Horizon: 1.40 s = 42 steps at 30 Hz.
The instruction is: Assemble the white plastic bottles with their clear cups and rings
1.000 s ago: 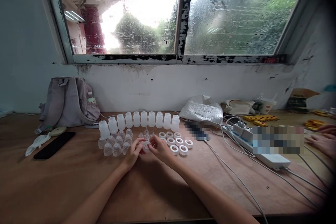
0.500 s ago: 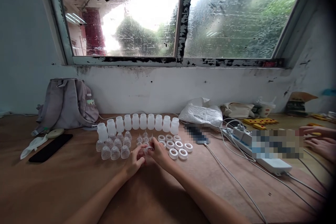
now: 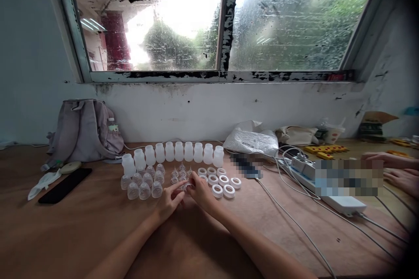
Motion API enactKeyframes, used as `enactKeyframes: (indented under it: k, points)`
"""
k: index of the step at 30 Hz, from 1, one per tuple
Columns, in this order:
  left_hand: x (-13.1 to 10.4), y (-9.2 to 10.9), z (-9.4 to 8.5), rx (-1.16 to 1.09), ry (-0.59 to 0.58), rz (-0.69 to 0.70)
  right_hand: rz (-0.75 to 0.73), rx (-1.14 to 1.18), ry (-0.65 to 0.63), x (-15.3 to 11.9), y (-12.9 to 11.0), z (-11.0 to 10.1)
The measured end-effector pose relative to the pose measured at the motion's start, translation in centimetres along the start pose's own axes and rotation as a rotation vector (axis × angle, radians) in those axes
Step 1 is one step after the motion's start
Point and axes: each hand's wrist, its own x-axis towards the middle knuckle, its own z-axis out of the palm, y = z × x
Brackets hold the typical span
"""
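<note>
My left hand [image 3: 169, 200] and my right hand [image 3: 200, 192] meet low over the table, fingers closed around a small pale bottle ring [image 3: 185, 186]. The fingers cover most of it, so whether a nipple sits in it is hard to see. Just beyond my fingertips stand several clear bottle nipples [image 3: 174, 174]. Right of my right hand lie several white screw rings [image 3: 217, 190]. On the left are several clear domed caps [image 3: 144, 190], open end down. Behind everything, frosted baby bottles [image 3: 179, 151] stand upright in a curved row.
A black phone-like slab [image 3: 65, 186] and a grey backpack [image 3: 85, 128] are at the left. On the right are a phone [image 3: 245, 166] on a cable, a white power strip [image 3: 345, 205], a silver padded bag [image 3: 252, 139] and another person's hands [image 3: 401, 178].
My hands stay together around the ring. My left fingers have shifted slightly over it, hiding more of it. The other person's hand at far right has moved left.
</note>
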Motion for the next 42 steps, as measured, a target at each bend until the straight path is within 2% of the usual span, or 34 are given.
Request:
enactKeyframes:
  k: [4, 10, 16, 20, 24, 28, 32, 35, 39, 42]
  points:
    - [0.0, 0.2, -0.2, 0.201, 0.093, 0.043, -0.098, -0.052, -0.002, -0.4, -0.5, 0.1]
    - [0.0, 0.0, -0.6, 0.571, 0.230, 0.118, -0.165, -0.055, -0.004, -0.8, -1.0, 0.4]
    - [0.0, 0.1, -0.8, 0.694, 0.235, 0.195, -0.175, -0.107, 0.045, -0.9, -1.0, 0.2]
    - [0.3, 0.2, -1.0, 0.780, 0.285, 0.249, -0.162, -0.022, 0.051, -0.9, -1.5, -0.4]
    - [0.6, 0.1, -1.7, 0.777, 0.333, 0.264, -0.108, 0.271, -0.009, -0.8, -2.3, -1.0]
    - [0.6, -0.3, -1.9, 0.698, 0.314, 0.281, 0.187, 0.689, -0.043, -0.3, -2.6, -1.1]
    - [0.2, -0.3, -1.5, 0.662, 0.276, 0.305, 0.379, 0.886, -0.182, 0.1, -2.5, -1.3]
    - [-0.2, 0.5, -1.4, 0.592, 0.246, 0.290, 0.396, 0.946, -0.214, 0.0, -2.6, -1.4]
    - [-0.6, 1.4, -1.6, 0.536, 0.182, 0.301, 0.333, 0.933, -0.180, -0.1, -2.8, -1.4]
    - [-0.6, 1.6, -1.5, 0.584, 0.205, 0.291, 0.283, 0.892, -0.169, -0.2, -2.9, -1.3]
